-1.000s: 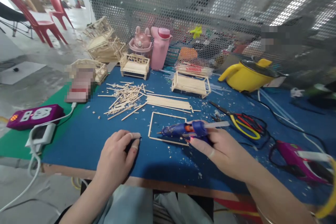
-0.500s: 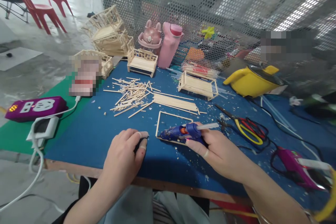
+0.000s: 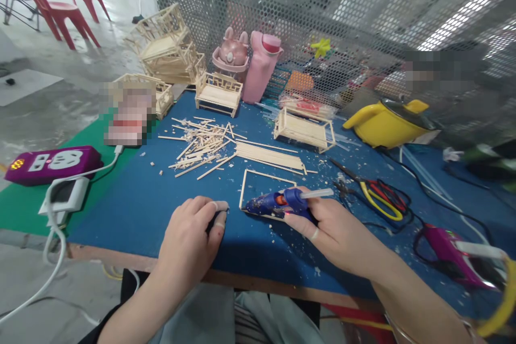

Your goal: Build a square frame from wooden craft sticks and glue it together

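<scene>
My right hand point(image 3: 322, 226) is wrapped round a blue glue gun point(image 3: 264, 205) with a clear glue stick out of its back. Its nozzle is at the lower left corner of a thin wooden rectangular frame point(image 3: 242, 188) lying on the blue table mat point(image 3: 133, 199). Left of that corner, my left hand point(image 3: 195, 231) rests on the mat with fingers curled and the thumb near the index finger; a small dark thing shows between them, too hidden to name. Beyond the frame are a row of flat sticks point(image 3: 269, 156) and a loose pile of sticks point(image 3: 205, 142).
Small wooden bench models point(image 3: 220, 95) stand at the back, beside a pink bottle point(image 3: 261, 70). At right are scissors point(image 3: 381, 201), a yellow pot point(image 3: 389, 126) and cables. A purple power strip point(image 3: 54, 164) and a charging phone point(image 3: 131, 118) are at left.
</scene>
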{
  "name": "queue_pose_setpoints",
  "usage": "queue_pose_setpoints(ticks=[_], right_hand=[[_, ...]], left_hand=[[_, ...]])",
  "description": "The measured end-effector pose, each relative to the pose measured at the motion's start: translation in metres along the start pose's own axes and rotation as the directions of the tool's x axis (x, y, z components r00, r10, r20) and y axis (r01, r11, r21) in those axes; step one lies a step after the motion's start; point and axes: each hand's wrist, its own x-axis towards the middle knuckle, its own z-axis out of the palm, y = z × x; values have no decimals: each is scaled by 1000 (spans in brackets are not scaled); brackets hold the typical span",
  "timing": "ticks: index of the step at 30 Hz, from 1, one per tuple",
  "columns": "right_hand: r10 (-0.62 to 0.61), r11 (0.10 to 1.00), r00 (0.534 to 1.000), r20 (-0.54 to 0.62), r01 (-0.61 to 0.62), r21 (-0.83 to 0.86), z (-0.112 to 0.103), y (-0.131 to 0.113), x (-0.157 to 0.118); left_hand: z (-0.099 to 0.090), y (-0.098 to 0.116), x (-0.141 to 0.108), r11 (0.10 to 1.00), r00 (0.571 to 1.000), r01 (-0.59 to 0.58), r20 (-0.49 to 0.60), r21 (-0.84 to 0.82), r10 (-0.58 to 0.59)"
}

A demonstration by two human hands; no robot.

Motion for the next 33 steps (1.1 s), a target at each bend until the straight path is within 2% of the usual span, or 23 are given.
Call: queue_pose_setpoints(ticks=[11, 15, 18, 22, 27, 33], right_hand=[[-38, 999, 998, -48, 36, -38, 3, 1, 0], [8, 999, 999, -40, -10, -34, 1, 2, -2], [43, 999, 995, -85, -45, -20, -3, 4, -7], [19, 1000, 989, -149, -17, 15, -5, 7, -14], [-12, 996, 995, -95, 20, 84, 2, 3, -12], [-7, 998, 997, -77, 11, 62, 9, -1, -3]], left_hand=[[0, 0, 0, 1000, 1000, 4, 11, 16, -4], [0, 0, 0, 1000, 1000, 6, 14, 11, -6], [0, -1, 0, 1000, 1000, 10, 5, 10, -10], [0, -1, 0, 1000, 1000, 0, 9, 13, 0], [0, -1, 0, 1000, 1000, 3, 28, 12, -3], [0, -1, 0, 1000, 999, -1, 34, 12, 1]])
